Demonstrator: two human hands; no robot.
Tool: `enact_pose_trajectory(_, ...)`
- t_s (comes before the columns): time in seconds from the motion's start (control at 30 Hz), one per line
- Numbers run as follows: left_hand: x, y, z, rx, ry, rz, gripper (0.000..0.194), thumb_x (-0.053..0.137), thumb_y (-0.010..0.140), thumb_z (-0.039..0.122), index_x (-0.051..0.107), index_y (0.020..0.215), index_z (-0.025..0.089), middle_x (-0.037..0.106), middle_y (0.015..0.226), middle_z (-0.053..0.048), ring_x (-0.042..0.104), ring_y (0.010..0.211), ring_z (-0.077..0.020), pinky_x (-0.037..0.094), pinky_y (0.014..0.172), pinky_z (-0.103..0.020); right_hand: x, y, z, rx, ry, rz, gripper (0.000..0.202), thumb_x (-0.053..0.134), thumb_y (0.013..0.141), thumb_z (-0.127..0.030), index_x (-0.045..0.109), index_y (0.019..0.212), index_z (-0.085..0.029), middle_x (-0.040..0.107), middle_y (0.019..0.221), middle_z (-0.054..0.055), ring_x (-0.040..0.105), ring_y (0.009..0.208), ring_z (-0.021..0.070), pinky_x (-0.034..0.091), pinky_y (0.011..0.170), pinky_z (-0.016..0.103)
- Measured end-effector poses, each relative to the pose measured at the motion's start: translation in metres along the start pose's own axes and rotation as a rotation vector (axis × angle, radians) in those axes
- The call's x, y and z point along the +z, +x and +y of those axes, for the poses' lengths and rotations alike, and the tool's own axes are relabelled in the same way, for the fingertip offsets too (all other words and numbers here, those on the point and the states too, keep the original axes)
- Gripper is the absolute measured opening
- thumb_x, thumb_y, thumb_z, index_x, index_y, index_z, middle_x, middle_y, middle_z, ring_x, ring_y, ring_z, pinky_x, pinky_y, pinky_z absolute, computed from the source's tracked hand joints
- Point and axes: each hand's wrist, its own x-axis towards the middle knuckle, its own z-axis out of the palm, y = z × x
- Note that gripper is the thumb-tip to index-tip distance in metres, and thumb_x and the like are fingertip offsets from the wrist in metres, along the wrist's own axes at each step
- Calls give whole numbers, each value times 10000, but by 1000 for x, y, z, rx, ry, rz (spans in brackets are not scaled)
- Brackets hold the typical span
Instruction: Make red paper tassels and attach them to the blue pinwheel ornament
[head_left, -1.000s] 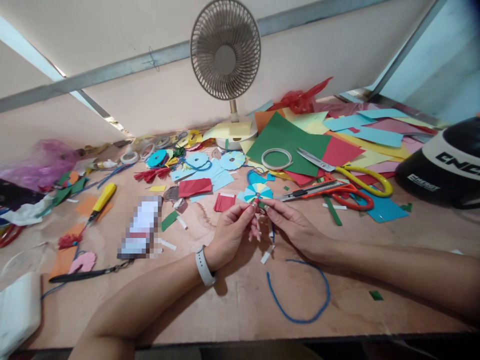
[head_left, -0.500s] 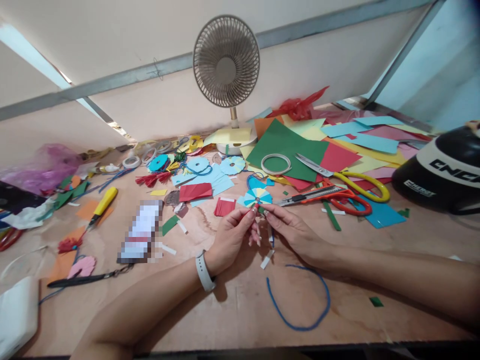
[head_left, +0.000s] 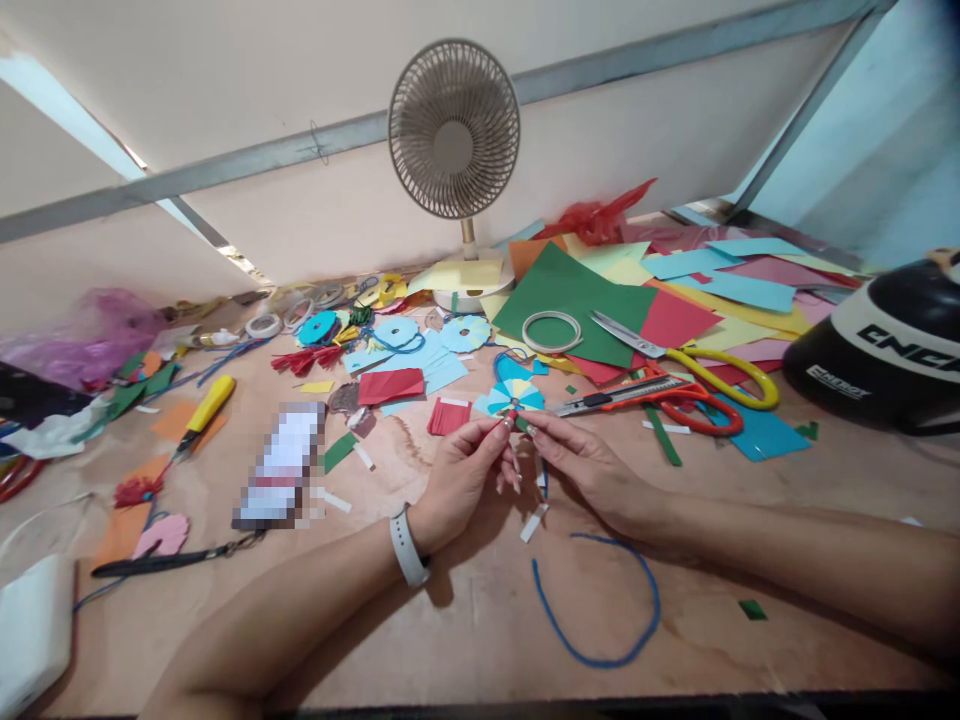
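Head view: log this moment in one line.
left hand: pinching red piece | right hand: pinching green piece | blue cord: on table

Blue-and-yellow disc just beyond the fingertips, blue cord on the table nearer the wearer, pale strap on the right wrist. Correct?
One error: the pale strap is on the left wrist, per the head view. The blue-and-yellow disc just beyond the fingertips and the blue cord on the table stand.

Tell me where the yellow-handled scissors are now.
In the head view, the yellow-handled scissors lie right of centre, just beyond the orange utility knife, blade tips over the green paper sheet.
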Motion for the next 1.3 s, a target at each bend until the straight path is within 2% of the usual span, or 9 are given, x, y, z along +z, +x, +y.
enact_pose_trajectory(0.23, 2, -2, 5, -14, 11, 18, 438, 846, 753, 526, 639, 829, 148, 618, 567, 47, 544, 441, -48, 383, 428, -140, -1, -2, -6, 26, -38, -23, 516, 668, 871, -655, 720, 1283, -349, 632, 1434, 36, 512, 1391, 272, 300, 1237, 506)
enact_pose_trajectory(0.43, -3, 2, 9, 5, 73, 18, 418, 828, 772, 520, 656, 850, 147, 606, 577, 49, 523, 433, -44, 386, 430, -150, -4, -4, -11, -61, -175, -75, 530, 623, 883, -679, 733, 1259, -321, 645, 1395, 61, 540, 1352, 288, 372, 1198, 503)
enact_pose_trajectory(0.5, -9, 6, 13, -17, 135, -32, 414, 813, 785, 529, 660, 850, 151, 611, 579, 45, 527, 423, -49, 374, 415, -154, -6, -4, -13, -89, -220, -10, 472, 593, 914, -654, 758, 1170, -293, 690, 1290, 69, 594, 1267, 282, 420, 1156, 493)
enact_pose_trajectory(0.57, -16, 10, 18, -48, 238, -129, 426, 801, 786, 552, 665, 843, 152, 610, 562, 39, 534, 412, -60, 367, 401, -160, -10, -2, -15, -115, -250, 130, 399, 555, 957, -604, 750, 1071, -276, 718, 1160, 61, 640, 1151, 261, 474, 1089, 471)
enact_pose_trajectory(0.67, -24, 13, 21, -36, 388, -248, 434, 766, 814, 572, 686, 873, 150, 597, 517, 31, 544, 406, -82, 384, 402, -167, -18, 6, -19, -249, -334, 251, 307, 519, 1004, -511, 705, 1019, -268, 700, 1096, 46, 640, 1089, 230, 492, 1035, 431)
enact_pose_trajectory(0.83, -28, 12, 17, 70, 539, -354, 350, 717, 886, 490, 748, 1006, 163, 638, 562, 2, 580, 426, -104, 436, 444, -187, -31, 16, -16, -490, -705, -84, 306, 474, 1040, -413, 722, 1032, -233, 673, 1146, 88, 596, 1173, 245, 444, 1038, 444)
enact_pose_trajectory(0.9, -27, 11, 16, 113, 611, -379, 290, 697, 912, 426, 766, 1036, 174, 646, 566, -6, 593, 437, -113, 440, 461, -190, -33, 15, -12, -550, -812, -148, 327, 449, 1052, -380, 732, 1006, -222, 679, 1157, 97, 612, 1140, 245, 445, 999, 449)
enact_pose_trajectory(1.1, -28, 11, 17, 166, 715, -399, 221, 635, 956, 330, 784, 1035, 186, 652, 580, -13, 590, 450, -105, 436, 478, -179, -28, 9, -9, -738, -943, -123, 170, 576, 991, -280, 739, 986, -232, 731, 1018, 67, 644, 1016, 231, 437, 953, 455)
enact_pose_trajectory(1.3, -30, 14, 21, -10, 552, -466, 290, 695, 917, 420, 767, 1001, 152, 612, 535, 7, 559, 419, -94, 421, 430, -170, -37, 10, -15, -978, -1081, -181, 167, 680, 915, -275, 733, 1073, -269, 730, 1007, 45, 658, 976, 231, 402, 1000, 489)
